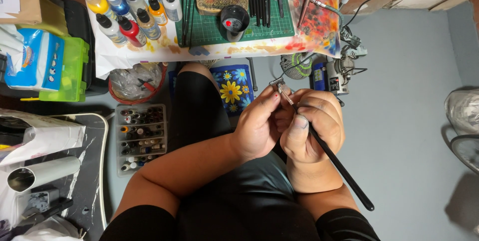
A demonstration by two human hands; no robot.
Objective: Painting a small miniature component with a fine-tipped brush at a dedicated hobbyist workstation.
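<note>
**Both hands closed on a thin black-handled tool above the lap**

At the far left of the worktop a soft blue-and-white package (35, 61) with a coloured label lay against a lime-green plastic box (72, 69). Beyond them, on paint-stained white paper, stood a cluster of squeeze bottles (130, 9) with black, red and yellow caps and bands of colour on their sides. A green cutting mat (259, 29) carried a row of dark tools and a small black pot with a red dot (233, 21). On the floor by the knee sat a clear compartment box of small paint pots (141, 136), and above it a red-rimmed bowl holding crumpled clear plastic (137, 82). A blue cushion with yellow flowers (232, 89) showed under the leg.

The right hand (314, 131) was wrapped around the long black handle of the tool (344, 171), thumb pressed along it, the handle running down and to the right past the wrist. The left hand (259, 126) was curled just beside it, touching, its fingers (273, 99) pinched narrow at the tool's thin silvery tip (285, 94), which jutted up between the two hands. Exactly what the left fingertips gripped there was too small to tell.
</note>
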